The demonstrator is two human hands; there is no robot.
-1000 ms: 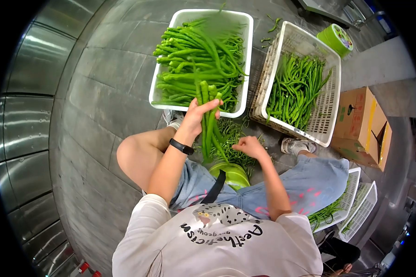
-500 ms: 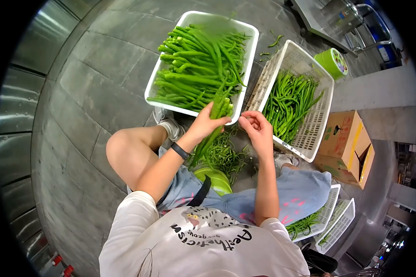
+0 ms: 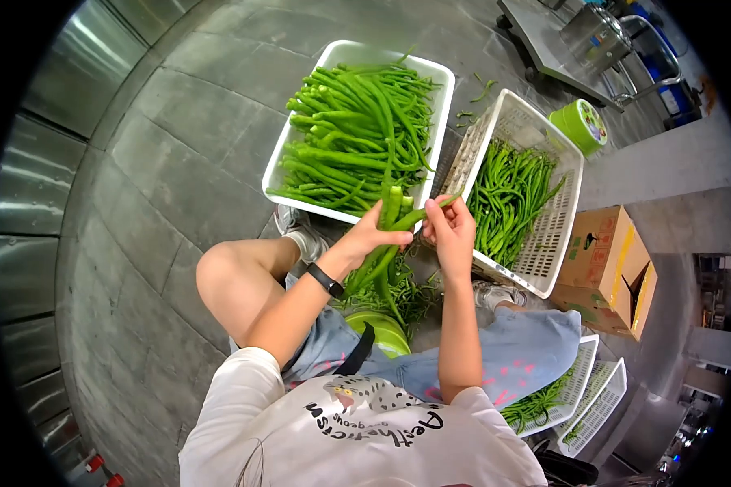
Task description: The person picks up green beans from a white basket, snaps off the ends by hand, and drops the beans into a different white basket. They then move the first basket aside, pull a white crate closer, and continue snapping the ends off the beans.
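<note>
My left hand is wrapped round a bunch of long green chili peppers, their thick ends pointing up and their thin ends hanging below. One pepper slants out of the bunch to the right, and my right hand pinches its end between thumb and fingers. Just beyond my hands stands a white plastic tray heaped with long green chili peppers. On the floor below my hands lies a pile of thin green scraps, partly hidden by the bunch.
To the right stands a white slotted basket of thinner green peppers. Beyond it are a green tub and a wheeled cart. A cardboard box and more white baskets sit at the right. A green stool is between my legs.
My right hand was apart from the bunch with its fingertips together; now it pinches one pepper's end. The bunch in my left hand has turned more upright.
</note>
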